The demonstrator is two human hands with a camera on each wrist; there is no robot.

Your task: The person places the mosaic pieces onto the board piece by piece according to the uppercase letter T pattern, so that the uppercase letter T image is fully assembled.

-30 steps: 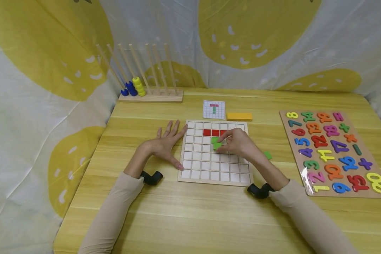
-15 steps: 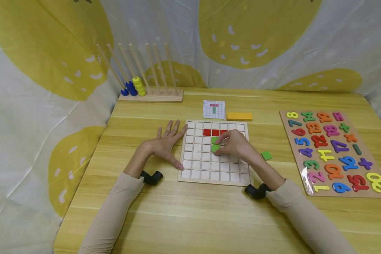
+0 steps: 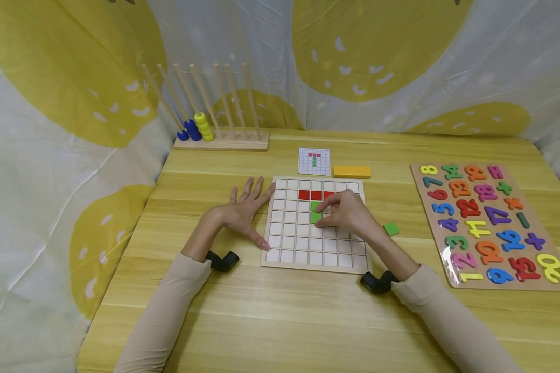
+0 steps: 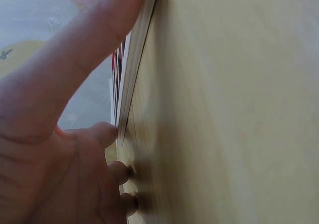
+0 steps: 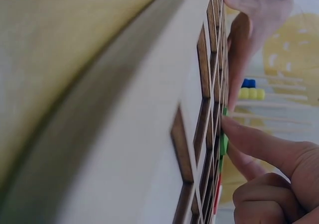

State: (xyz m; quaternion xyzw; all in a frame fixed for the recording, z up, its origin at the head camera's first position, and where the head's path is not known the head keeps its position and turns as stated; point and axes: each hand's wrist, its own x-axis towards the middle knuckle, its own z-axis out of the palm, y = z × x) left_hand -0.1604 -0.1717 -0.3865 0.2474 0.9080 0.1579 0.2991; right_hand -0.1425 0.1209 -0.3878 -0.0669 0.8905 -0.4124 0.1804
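A white grid board (image 3: 295, 256) in a pale wooden frame lies on the table, with red square tiles (image 3: 316, 195) in a row near its far side. Below that row, two green square tiles (image 3: 315, 217) sit in one column. My right hand (image 3: 347, 211) pinches the nearer green tile between thumb and index finger; the right wrist view shows the thumb (image 5: 259, 142) at this green tile's edge (image 5: 224, 145). With fingers spread, my left hand (image 3: 242, 212) touches the board's left edge, thumb and index finger on the frame. The right fingers partly hide the third red tile.
A loose green tile (image 3: 391, 229) lies right of the board. Behind stand a pattern card (image 3: 315, 161) and an orange bar (image 3: 352, 171). A peg rack (image 3: 221, 142) with blue and yellow beads is back left; a number puzzle board (image 3: 490, 223) lies right.
My right hand has shifted slightly, and the nearer green tile now lies straight in line under the other one. More of the loose green tile shows. My left hand stays put.
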